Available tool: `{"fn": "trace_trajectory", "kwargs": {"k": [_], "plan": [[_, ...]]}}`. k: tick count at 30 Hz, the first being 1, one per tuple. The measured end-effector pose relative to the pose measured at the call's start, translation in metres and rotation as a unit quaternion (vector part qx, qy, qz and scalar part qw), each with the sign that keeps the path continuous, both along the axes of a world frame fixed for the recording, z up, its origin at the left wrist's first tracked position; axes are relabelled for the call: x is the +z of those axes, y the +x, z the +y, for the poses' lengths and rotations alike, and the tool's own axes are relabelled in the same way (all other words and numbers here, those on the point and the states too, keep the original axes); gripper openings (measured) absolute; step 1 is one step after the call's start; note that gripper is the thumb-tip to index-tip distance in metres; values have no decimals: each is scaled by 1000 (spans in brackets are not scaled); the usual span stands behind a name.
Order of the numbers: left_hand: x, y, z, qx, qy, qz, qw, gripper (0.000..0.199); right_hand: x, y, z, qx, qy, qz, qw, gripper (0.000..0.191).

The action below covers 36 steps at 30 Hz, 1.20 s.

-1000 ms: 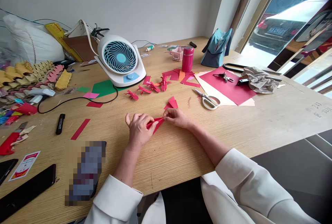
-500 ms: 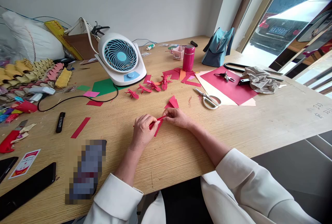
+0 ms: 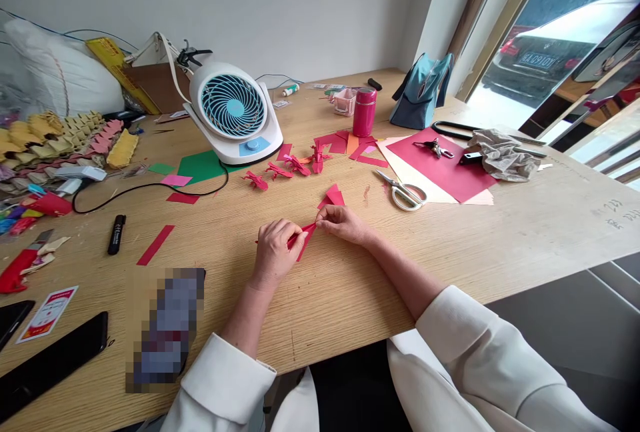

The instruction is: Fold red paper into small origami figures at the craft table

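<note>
A folded piece of red paper (image 3: 307,240) is held just above the wooden table between my two hands. My left hand (image 3: 278,249) is closed over its left part, thumb on top, hiding much of it. With thumb and fingertips my right hand (image 3: 344,224) pinches the paper's upper right end. Just beyond my right hand lies another folded red paper piece (image 3: 332,196). Farther back, several small red folded-paper figures (image 3: 281,171) stand in a row in front of the fan. White-handled scissors (image 3: 406,195) rest to the right, blades partly apart.
A white fan (image 3: 235,112) stands at the back, its black cord running left. Right of it are a pink bottle (image 3: 365,112), a blue bag (image 3: 421,95) and red paper sheets (image 3: 445,172). A black marker (image 3: 117,235), a red strip (image 3: 156,245) and phones (image 3: 55,365) lie left.
The paper's right end and my right fingertips have shifted slightly. My left hand keeps its grip in almost the same place.
</note>
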State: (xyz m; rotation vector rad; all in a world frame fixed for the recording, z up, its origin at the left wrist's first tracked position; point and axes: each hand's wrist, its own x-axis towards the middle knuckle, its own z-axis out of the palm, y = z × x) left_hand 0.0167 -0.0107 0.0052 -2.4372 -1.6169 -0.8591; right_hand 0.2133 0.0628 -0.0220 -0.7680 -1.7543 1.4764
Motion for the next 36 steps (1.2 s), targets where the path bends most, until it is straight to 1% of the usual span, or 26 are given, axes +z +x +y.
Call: {"fn": "trace_trajectory", "kwargs": {"k": [7,11,17,19,25,30,33,36], "plan": [[0,0,0,1,-1,1,1000,15,-3,-1,1,-6,3,3,1000,42],[1,-1,0,4,-1,11,1000,15,0,0,0,-7,-8,-2,1000,43],[7,-3,-1,10,7,42,999,15,8,5,0,-2,0,-63,998,37],[9,-2,-2,9,8,53,998,14,8,6,-1,4,16,-83,996,33],[12,1,-4,-12,-3,78,997,10,10,7,-3,3,104,-146,984,20],[13,3,-6,-33,-7,97,995,11,13,7,-4,24,145,-198,969,15],[13,5,-7,-44,-6,105,993,12,15,6,-6,15,169,-222,960,10],[12,6,-7,-48,-3,106,993,13,17,5,-10,8,196,-251,948,13]]}}
